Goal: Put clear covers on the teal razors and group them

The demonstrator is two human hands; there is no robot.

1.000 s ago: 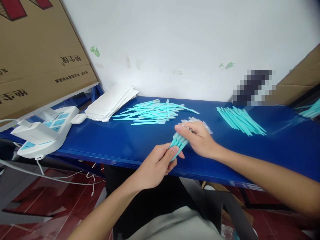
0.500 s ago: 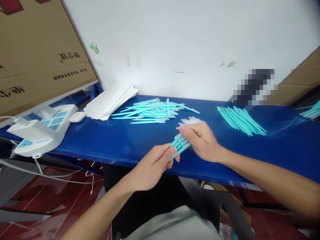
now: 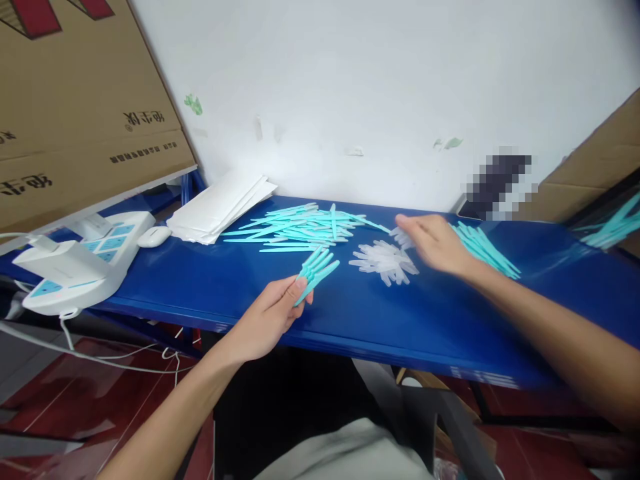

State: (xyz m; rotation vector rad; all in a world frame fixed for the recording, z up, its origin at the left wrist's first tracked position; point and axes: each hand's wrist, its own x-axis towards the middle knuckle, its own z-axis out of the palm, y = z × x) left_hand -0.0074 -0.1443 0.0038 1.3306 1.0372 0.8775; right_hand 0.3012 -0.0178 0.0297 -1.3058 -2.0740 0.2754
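My left hand is closed around the lower ends of several turquoise eyebrow razors, fanned out and pointing up and right. Their upper ends show no clear covers. Over to the right, my right hand pinches a few translucent caps just above the table. Beside and below it lies a heap of loose clear caps. A jumbled pile of turquoise razors with clear covers lies behind my left hand. Partly behind my right hand is a neater row of turquoise razors.
The blue table runs along a white wall. White paper envelopes, a white mouse and a power strip with adapters occupy its left side. A large cardboard box stands behind them. More turquoise sticks show at far right.
My right hand has come away from the razors and moved right and up, with clear caps in it. My left hand has drawn left with the razors, and the cap heap is now uncovered.
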